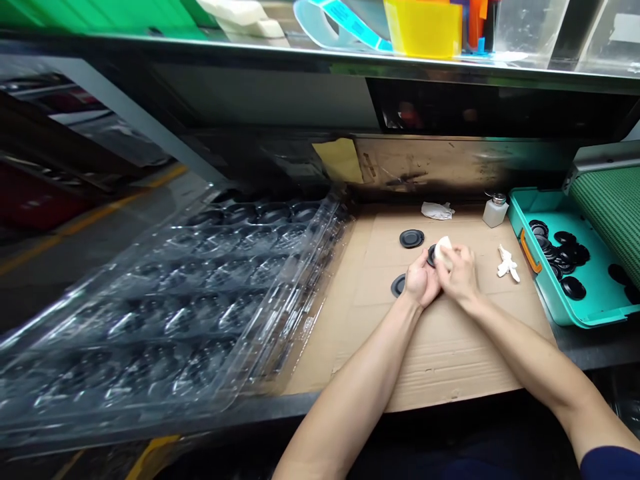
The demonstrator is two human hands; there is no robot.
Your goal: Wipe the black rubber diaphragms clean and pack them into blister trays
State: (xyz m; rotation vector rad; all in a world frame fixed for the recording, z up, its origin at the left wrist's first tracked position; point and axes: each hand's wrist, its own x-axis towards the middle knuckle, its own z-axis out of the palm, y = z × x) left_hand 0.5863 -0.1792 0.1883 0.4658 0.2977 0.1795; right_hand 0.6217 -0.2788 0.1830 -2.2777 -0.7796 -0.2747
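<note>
My left hand (421, 281) is closed around a black round cap (432, 255), held just above the cardboard sheet (450, 347). My right hand (459, 273) presses a small white cloth pad (443, 248) against that cap with its fingers curled. Two more black caps lie on the cardboard: one (411, 238) just beyond my hands, another (399, 285) partly hidden to the left of my left hand.
A stack of clear plastic blister trays (190, 293) fills the left side. A teal bin (595, 308) with several black caps stands at right, a green conveyor (613, 207) behind it. A small white bottle (495, 210) and crumpled wipes (437, 211), (508, 263) lie nearby.
</note>
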